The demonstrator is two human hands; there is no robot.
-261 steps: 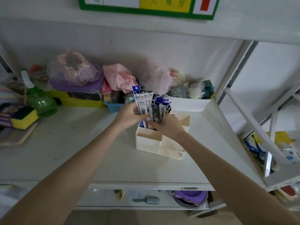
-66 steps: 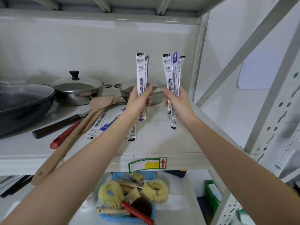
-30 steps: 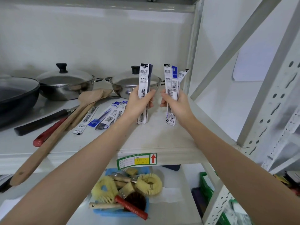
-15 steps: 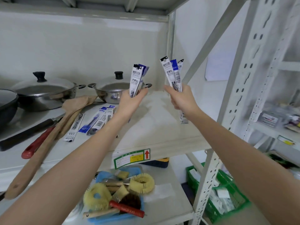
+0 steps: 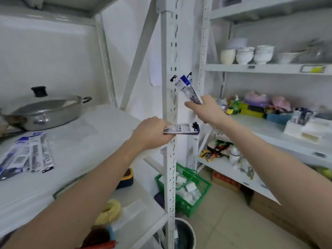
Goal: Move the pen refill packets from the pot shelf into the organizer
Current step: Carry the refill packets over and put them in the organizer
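My left hand (image 5: 152, 132) is shut on pen refill packets (image 5: 183, 128) that point sideways to the right, in front of a white shelf post (image 5: 169, 51). My right hand (image 5: 206, 109) is shut on a fan of refill packets (image 5: 186, 89) pointing up and left. Both hands are off the right end of the pot shelf (image 5: 93, 141). Several more refill packets (image 5: 27, 155) lie flat on the pot shelf at the left. The white organizer (image 5: 305, 129), with packets standing in it, sits on the far right shelf.
A lidded steel pan (image 5: 46, 110) stands at the back of the pot shelf. White bowls (image 5: 246, 54) fill the upper right shelf. A green basket (image 5: 188, 191) and a dark bucket (image 5: 183, 234) sit on the floor by the post. Cardboard boxes (image 5: 226, 182) lie under the right shelves.
The view has swung right, from the pot shelf toward the right-hand shelves. Both hands moved right with their packets; the left hand's packets tipped from upright to sideways.
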